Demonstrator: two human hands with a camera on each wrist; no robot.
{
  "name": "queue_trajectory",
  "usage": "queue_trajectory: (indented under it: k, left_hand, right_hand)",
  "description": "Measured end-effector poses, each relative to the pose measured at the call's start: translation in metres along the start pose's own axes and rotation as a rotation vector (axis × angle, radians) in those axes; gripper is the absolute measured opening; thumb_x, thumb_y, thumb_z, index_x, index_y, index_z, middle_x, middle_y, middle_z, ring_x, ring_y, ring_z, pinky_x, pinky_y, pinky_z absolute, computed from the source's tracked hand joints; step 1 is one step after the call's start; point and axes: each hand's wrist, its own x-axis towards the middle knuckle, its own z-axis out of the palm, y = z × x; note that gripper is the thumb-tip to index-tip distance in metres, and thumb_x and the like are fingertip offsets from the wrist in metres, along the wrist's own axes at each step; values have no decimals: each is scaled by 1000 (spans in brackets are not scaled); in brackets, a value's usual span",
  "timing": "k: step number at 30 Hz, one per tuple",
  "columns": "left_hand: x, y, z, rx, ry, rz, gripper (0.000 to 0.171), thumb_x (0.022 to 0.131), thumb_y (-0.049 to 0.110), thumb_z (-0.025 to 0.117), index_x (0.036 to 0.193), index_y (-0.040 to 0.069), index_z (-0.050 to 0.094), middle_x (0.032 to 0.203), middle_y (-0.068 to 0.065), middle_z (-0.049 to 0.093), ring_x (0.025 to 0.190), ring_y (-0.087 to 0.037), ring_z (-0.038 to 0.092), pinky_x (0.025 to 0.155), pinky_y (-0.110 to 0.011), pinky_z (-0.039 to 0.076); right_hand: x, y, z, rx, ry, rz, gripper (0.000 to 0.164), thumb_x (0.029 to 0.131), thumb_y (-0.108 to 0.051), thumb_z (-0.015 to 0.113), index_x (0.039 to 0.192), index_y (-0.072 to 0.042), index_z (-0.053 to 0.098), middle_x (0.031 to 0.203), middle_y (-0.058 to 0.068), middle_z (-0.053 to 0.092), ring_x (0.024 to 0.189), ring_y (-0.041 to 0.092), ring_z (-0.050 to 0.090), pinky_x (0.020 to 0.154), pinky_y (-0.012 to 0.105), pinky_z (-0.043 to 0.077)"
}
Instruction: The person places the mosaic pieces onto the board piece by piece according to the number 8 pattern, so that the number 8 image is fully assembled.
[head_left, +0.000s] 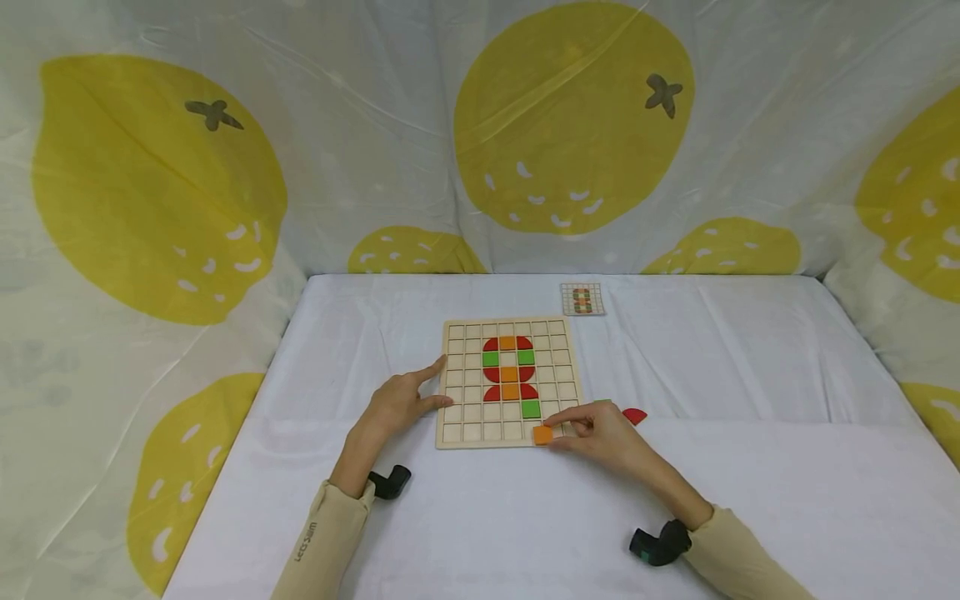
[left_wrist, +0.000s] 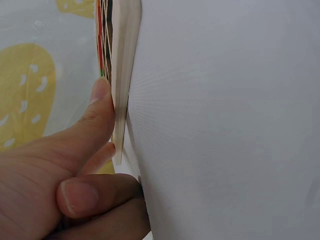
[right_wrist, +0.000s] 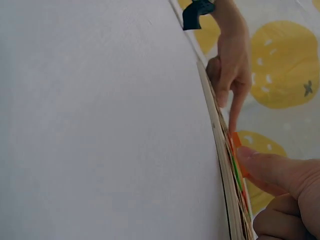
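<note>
A wooden grid board point(head_left: 455, 383) lies on the white-covered table. Red rounded pieces point(head_left: 491, 374), green squares point(head_left: 531, 409) and orange squares point(head_left: 510, 392) fill some cells in its middle columns. My right hand point(head_left: 606, 435) pinches an orange square tile point(head_left: 542, 435) between thumb and forefinger, over the board's front edge, right of centre. The tile's orange edge also shows at the thumb in the right wrist view. My left hand point(head_left: 396, 406) touches the board's left side with an extended forefinger and the thumb; its other fingers are folded in the left wrist view.
Behind the board's right corner lies a small pattern card point(head_left: 582, 299) with a similar coloured design on a grid. A red rounded piece point(head_left: 634, 416) lies beyond the right hand, and a green piece point(head_left: 602, 402) is partly hidden by it. Lemon-print cloth point(head_left: 375, 167) surrounds the table.
</note>
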Motion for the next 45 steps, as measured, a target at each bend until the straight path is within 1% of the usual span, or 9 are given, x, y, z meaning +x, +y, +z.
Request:
queue_trajectory:
  k: [4, 9, 18, 21, 28, 29, 34, 40, 45]
  left_hand:
    - [0, 0, 0, 1, 9, 11, 82, 92, 44, 75, 161, 22, 38, 130, -27, 68, 86, -23, 56, 79, -38, 47]
    - [1, 1, 0, 1, 12, 11, 82, 92, 45, 75, 161, 22, 38, 144, -25, 60, 94, -24, 58, 81, -40, 49]
    - [1, 1, -1, 0, 6, 1, 82, 92, 44, 75, 161, 23, 37, 141, -27, 62, 83, -22, 53, 74, -35, 44]
    - [0, 1, -1, -13, -1, -7, 82, 92, 44, 75, 161, 24, 37, 113, -26, 72, 74, -18, 46, 70, -33, 41]
    - [0, 2, -1, -20, 2, -2, 82, 92, 44, 75, 161, 23, 38, 115, -25, 72, 71, -17, 45, 69, -32, 40]
    - [0, 2, -1, -23, 0, -5, 82, 92, 44, 75, 161, 23, 37, 104, -23, 72, 70, -17, 44, 68, -32, 40]
    - [0, 3, -2, -32, -5, -14, 81, 92, 44, 75, 161, 24, 37, 68, -4, 52, 65, -15, 36, 63, -30, 37]
    - [0, 3, -2, -15, -4, -13, 81, 92, 44, 75, 161, 23, 38, 94, -21, 71, 70, -16, 42, 67, -31, 39]
    - [0, 2, -1, -13, -5, -16, 81, 92, 44, 74, 161, 24, 37, 113, -27, 71, 72, -17, 44, 68, -31, 40]
  right_hand:
    - [6, -6, 10, -18, 18, -18, 26, 82, -23, 89, 106, -17, 82, 59, -9, 25, 57, 4, 25, 57, 21, 24]
    - [13, -13, 19, -56, 51, -19, 24, 82, -23, 89, 104, -17, 82, 58, -9, 27, 58, 4, 26, 59, 20, 26]
    - [22, -21, 31, -43, 34, 41, 24, 83, -21, 89, 105, -16, 82, 57, -7, 28, 56, 8, 26, 56, 21, 24]
    - [21, -21, 32, -44, 39, 44, 24, 83, -21, 89, 105, -16, 82, 57, -7, 28, 55, 8, 26, 56, 21, 24]
    - [21, -20, 30, -39, 49, 40, 20, 84, -21, 88, 103, -17, 82, 56, -8, 28, 55, 6, 27, 56, 21, 25]
    - [21, -20, 30, -38, 49, 40, 20, 84, -21, 88, 103, -17, 82, 56, -8, 28, 56, 6, 27, 56, 21, 25]
    - [21, -21, 32, -46, 55, 43, 21, 84, -21, 87, 105, -16, 82, 55, -7, 30, 54, 7, 27, 55, 21, 23]
    - [20, -22, 35, -85, 73, 11, 21, 84, -20, 87, 104, -17, 83, 54, -8, 30, 53, 5, 26, 54, 21, 22]
    - [19, -21, 33, -72, 59, 14, 23, 84, -21, 88, 106, -18, 83, 55, -8, 28, 54, 5, 26, 54, 21, 22]
